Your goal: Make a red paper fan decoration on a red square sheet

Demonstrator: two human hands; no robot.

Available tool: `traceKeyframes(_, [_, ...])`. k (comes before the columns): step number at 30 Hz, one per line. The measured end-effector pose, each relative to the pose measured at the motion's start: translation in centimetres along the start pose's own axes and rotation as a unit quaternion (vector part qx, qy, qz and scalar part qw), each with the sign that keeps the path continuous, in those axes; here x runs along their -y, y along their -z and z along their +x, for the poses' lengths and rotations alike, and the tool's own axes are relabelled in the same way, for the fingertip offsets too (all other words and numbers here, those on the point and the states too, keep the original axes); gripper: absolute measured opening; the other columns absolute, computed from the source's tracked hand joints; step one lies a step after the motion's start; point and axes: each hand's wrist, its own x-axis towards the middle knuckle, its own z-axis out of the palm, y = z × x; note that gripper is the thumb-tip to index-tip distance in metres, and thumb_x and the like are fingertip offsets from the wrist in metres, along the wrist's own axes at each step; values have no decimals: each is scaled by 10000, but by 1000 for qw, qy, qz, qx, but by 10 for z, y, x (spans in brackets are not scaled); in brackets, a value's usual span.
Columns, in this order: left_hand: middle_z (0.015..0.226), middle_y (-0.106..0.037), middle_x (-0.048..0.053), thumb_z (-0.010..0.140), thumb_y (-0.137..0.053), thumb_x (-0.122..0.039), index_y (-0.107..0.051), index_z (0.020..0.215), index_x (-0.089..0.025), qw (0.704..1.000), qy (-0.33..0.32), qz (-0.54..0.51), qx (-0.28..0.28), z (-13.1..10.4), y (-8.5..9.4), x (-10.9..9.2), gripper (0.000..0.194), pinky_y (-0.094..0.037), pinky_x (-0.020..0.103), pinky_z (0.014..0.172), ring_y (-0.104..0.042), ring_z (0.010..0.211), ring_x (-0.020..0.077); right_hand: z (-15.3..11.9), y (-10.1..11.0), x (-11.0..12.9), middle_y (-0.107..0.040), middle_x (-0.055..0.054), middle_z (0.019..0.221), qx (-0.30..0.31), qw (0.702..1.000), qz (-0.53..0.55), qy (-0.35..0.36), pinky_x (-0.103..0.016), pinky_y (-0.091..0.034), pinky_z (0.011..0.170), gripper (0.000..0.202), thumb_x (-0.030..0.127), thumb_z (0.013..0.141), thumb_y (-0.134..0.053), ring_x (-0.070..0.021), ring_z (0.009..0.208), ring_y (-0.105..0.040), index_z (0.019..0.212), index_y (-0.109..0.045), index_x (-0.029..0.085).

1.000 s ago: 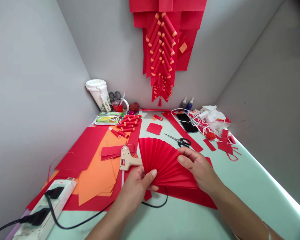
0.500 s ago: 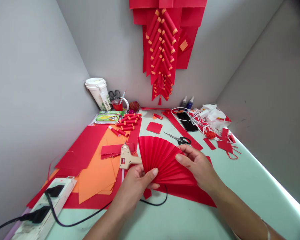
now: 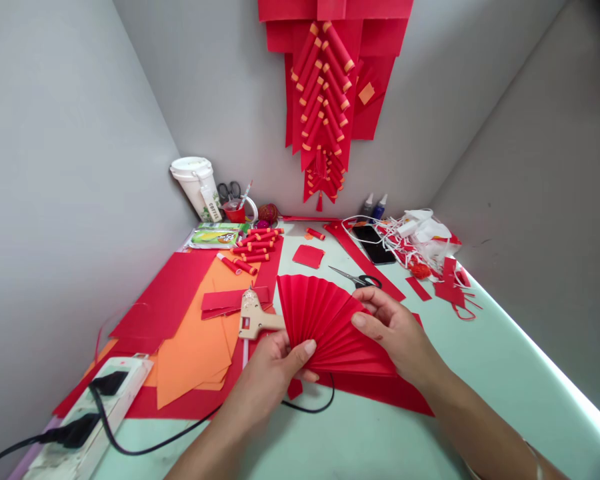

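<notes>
A pleated red paper fan [image 3: 325,320] is spread open above the table between both hands. My left hand [image 3: 283,360] pinches its gathered base, thumb on top and fingers underneath. With thumb and fingers, my right hand [image 3: 393,327] grips the fan's outer edge at the right. Just left of the fan lies a beige hot glue gun [image 3: 256,317], its handle end close to my left hand. Black-handled scissors [image 3: 357,277] rest beyond the fan, near my right fingertips. Red paper [image 3: 375,393] lies under the fan.
Orange sheets [image 3: 195,360] and red sheets [image 3: 160,293] cover the left side, near a power strip [image 3: 95,413] with black cords. Several red paper rolls [image 3: 257,243] lie behind them. At the back right are a phone [image 3: 375,243] and white string scraps [image 3: 420,233]. Firecracker decorations [image 3: 325,87] hang on the wall.
The fan has tilted slightly, its lower right edge dropping a little. Both hands keep their hold, nearly in the same place.
</notes>
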Motion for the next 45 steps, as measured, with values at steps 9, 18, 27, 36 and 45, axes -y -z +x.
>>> traceKeyframes(9, [987,-731,91,806,-660,-503,-695,1052,-145,1000,8,6,-22,0,1,3,436,-507,287,652,-642,684,180,0,2,-2,-634,11,835,21,1000,0,9,-247,-483,660,367,448,732,-759,-141,714,-603,970,-589,226])
traceKeyframes(18, [781,-693,26,749,-753,-442,-710,883,-156,995,23,-93,1,-6,-1,-6,319,-479,227,559,-575,564,112,7,19,-10,-661,-28,887,22,999,15,38,-269,-471,720,332,527,874,-587,-170,789,-600,1006,-661,231])
traceKeyframes(27, [723,-632,29,699,-802,-442,-728,830,-136,975,40,-190,103,-7,-2,-4,341,-505,194,543,-574,632,108,-6,10,-7,-659,-20,860,36,995,-30,92,-267,-499,716,158,380,832,-692,-165,786,-601,937,-699,262])
traceKeyframes(36, [700,-664,39,755,-779,-348,-741,881,-140,973,57,-182,129,-5,-4,0,246,-503,173,524,-590,579,93,-12,9,-11,-615,-22,932,68,981,-50,172,-282,-487,731,103,292,861,-662,-165,811,-582,958,-696,291])
traceKeyframes(45, [598,-617,18,694,-825,-355,-669,693,-139,952,54,-261,150,-3,-2,6,266,-445,163,460,-541,477,71,-15,-2,-4,-630,-20,924,64,977,-89,180,-258,-485,732,99,291,884,-640,-149,818,-596,970,-685,270])
